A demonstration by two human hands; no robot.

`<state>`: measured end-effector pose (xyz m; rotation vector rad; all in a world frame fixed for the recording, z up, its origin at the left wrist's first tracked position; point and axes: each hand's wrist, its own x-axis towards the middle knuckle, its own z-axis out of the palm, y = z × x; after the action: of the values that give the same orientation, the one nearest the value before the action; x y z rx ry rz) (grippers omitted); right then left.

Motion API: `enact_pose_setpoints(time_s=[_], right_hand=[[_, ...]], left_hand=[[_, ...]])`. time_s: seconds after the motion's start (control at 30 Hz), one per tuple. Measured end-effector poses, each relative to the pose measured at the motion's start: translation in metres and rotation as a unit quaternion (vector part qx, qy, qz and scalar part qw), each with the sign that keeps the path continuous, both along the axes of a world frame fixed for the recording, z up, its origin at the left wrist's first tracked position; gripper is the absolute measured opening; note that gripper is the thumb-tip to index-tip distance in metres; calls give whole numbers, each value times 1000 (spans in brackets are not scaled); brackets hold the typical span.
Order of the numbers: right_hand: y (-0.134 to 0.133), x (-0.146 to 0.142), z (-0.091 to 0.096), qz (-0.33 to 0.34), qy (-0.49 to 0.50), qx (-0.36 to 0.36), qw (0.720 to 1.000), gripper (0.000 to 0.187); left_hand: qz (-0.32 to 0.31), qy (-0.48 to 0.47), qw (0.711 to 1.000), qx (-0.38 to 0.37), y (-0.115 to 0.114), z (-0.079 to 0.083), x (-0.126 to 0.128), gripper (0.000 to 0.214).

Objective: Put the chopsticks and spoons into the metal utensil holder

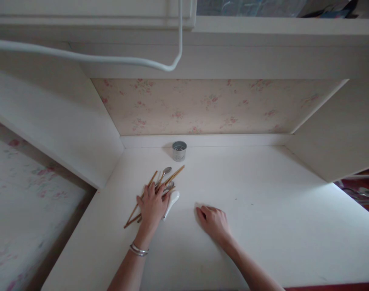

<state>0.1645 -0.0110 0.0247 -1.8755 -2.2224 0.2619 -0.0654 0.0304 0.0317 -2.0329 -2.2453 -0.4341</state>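
My left hand lies palm down with its fingers spread over a small pile of cutlery. Under and around it are several wooden chopsticks, pointing different ways. Two metal spoons stick out past my fingertips, their handles partly covered by the hand. Just right of the thumb lies a white soup spoon. My right hand rests on the tabletop, fingers curled into a loose fist with nothing visible in them. Beyond the pile stands a grey metal cup with small holes, upright.
The white table is bounded by side panels and a floral back wall. A shelf overhangs it, and a white bent tube crosses the upper left. Two dark specks lie right of centre.
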Motion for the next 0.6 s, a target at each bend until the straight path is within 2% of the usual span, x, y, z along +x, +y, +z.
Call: enact_pose_setpoints(time_s=[0.27, 0.6], right_hand=[[-1, 1, 2, 2, 8, 9, 1000, 39], [-1, 2, 3, 1, 5, 0, 1000, 39]], left_hand=[[-21, 5, 1000, -1, -1, 3, -6, 36], [-3, 5, 1000, -9, -3, 3, -15, 36]])
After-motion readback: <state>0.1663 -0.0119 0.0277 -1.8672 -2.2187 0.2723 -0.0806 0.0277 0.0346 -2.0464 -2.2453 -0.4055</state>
